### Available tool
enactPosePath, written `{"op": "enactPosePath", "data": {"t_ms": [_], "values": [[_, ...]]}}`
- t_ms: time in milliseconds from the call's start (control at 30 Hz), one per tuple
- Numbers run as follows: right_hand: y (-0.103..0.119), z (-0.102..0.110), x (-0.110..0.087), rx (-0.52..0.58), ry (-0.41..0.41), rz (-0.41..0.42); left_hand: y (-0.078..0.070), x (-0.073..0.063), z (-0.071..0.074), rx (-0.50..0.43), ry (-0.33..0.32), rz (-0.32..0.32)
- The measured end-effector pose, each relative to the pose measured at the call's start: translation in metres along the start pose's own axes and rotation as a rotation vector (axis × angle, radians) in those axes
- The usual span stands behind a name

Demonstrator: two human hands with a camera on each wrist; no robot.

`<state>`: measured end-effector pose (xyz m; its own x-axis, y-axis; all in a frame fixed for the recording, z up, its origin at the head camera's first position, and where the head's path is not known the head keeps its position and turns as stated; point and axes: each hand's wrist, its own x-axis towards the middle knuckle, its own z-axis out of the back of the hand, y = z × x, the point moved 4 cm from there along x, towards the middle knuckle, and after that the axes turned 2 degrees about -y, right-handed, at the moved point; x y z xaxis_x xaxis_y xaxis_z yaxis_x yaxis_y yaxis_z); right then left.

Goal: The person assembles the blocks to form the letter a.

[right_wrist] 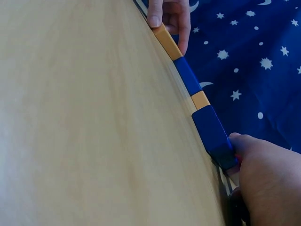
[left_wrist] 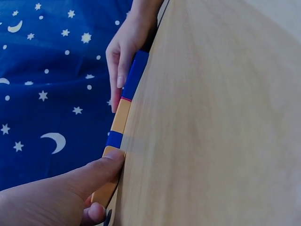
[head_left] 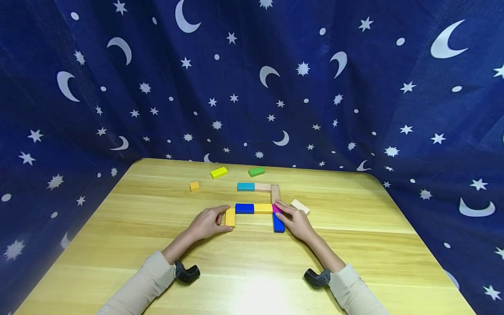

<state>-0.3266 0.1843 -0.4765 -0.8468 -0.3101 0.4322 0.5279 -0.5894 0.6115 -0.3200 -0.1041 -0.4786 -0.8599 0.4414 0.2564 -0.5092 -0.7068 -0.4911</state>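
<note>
My left hand pinches an orange-yellow block between thumb and finger on the table. The block stands lengthwise beside the left end of a blue block. A yellow block joins that blue one on its right, followed by a magenta block, partly covered by fingers. Thumb and fingers of my right hand lie on either side of the magenta block and pinch it. Below it a second blue block points toward me. The left wrist view shows the held orange-yellow block under the left thumb.
Behind the row, a teal block, a pale wooden block and an upright-lying wooden block form a corner. A loose wooden block lies by the right hand. Yellow, green and small orange blocks lie farther back.
</note>
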Motion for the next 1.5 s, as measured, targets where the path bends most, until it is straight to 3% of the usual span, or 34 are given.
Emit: {"op": "enactPosePath", "data": {"t_ms": [633, 833, 1000, 1267, 1500], "values": [[-0.005, 0.0, 0.0, 0.006, 0.009, -0.002, 0.0, 0.0, 0.0, -0.023, 0.014, -0.021], [-0.005, 0.001, 0.001, -0.001, 0.006, -0.001, -0.003, 0.011, 0.011, -0.06, 0.01, -0.002], [-0.006, -0.001, 0.001, -0.008, 0.016, -0.006, -0.004, 0.038, 0.027, -0.116, -0.034, 0.004], [-0.007, 0.001, 0.002, 0.008, -0.008, 0.001, -0.003, 0.109, 0.051, -0.198, -0.138, -0.021], [-0.006, -0.001, 0.0, 0.006, 0.0, 0.002, 0.001, 0.157, 0.052, -0.287, -0.179, 0.035]]}}
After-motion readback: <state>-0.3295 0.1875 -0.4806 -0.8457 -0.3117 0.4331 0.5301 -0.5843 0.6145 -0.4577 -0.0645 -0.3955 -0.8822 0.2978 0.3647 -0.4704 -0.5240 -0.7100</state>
